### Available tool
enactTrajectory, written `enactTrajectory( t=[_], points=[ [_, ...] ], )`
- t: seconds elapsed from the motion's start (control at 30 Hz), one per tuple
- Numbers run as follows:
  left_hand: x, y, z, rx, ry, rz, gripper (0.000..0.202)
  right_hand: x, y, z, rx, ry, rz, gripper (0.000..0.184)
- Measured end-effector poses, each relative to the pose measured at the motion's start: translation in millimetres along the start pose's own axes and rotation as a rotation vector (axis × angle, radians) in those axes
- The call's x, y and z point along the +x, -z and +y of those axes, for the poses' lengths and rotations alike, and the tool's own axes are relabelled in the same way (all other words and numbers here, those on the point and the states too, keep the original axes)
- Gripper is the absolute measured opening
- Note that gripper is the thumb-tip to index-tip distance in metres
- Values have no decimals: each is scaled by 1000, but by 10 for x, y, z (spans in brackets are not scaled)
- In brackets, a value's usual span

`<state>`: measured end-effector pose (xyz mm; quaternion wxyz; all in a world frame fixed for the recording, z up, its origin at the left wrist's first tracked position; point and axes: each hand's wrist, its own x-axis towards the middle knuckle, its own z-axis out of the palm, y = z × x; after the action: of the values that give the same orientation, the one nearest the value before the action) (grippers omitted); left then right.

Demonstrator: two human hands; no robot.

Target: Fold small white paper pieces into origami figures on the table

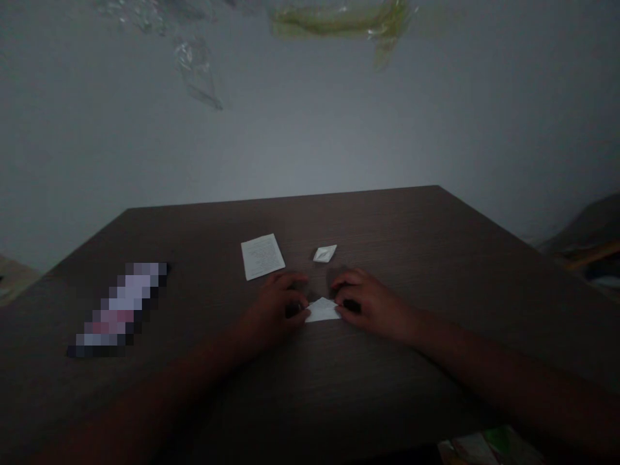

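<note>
A small piece of folded white paper (322, 310) lies between my hands, with a peaked top and a straight lower edge. My left hand (281, 305) pinches its left end between thumb and fingers. At the right end, my right hand (364, 301) grips it the same way. Just beyond my fingers rests a small folded paper boat (324, 253). To the left of that is a square stack of printed paper (263, 256), close to my left fingertips but apart from them.
A phone-like flat object (119, 309), blurred by pixels, lies on the left of the dark wooden table (387, 226). Behind the table's far edge rises a pale wall (310, 129) with clear and yellow tape (339, 20) high up. Dim items (477, 449) show below the near edge.
</note>
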<state>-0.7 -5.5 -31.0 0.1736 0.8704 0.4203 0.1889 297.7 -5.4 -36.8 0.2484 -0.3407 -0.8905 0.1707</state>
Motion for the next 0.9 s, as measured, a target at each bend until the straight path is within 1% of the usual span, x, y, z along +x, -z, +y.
enactTrajectory(
  t=[0.13,0.2,0.3,0.43,0.53,0.6,0.73,0.9],
  points=[
    [-17,-4,102,66,-22,0,7,-8,-1,-79,-92,26,10,11],
    [-16,-12,180,102,-14,2,12,-4,-19,-143,-100,45,7,20],
    [-3,-19,290,124,-2,-25,14,8,-54,-216,-13,47,-44,28],
    [20,-25,381,155,-5,-53,19,29,-91,-211,75,7,-77,28],
    [28,-42,376,134,-38,-117,26,44,-89,-185,71,-14,-84,23],
    [30,-56,339,107,-44,-134,26,50,-66,-184,61,-34,-98,20],
    [38,-47,273,97,-5,-163,26,44,35,-210,39,-93,-151,15],
    [37,21,268,85,29,-198,30,20,175,-234,-4,-166,-241,15]
  ],
)
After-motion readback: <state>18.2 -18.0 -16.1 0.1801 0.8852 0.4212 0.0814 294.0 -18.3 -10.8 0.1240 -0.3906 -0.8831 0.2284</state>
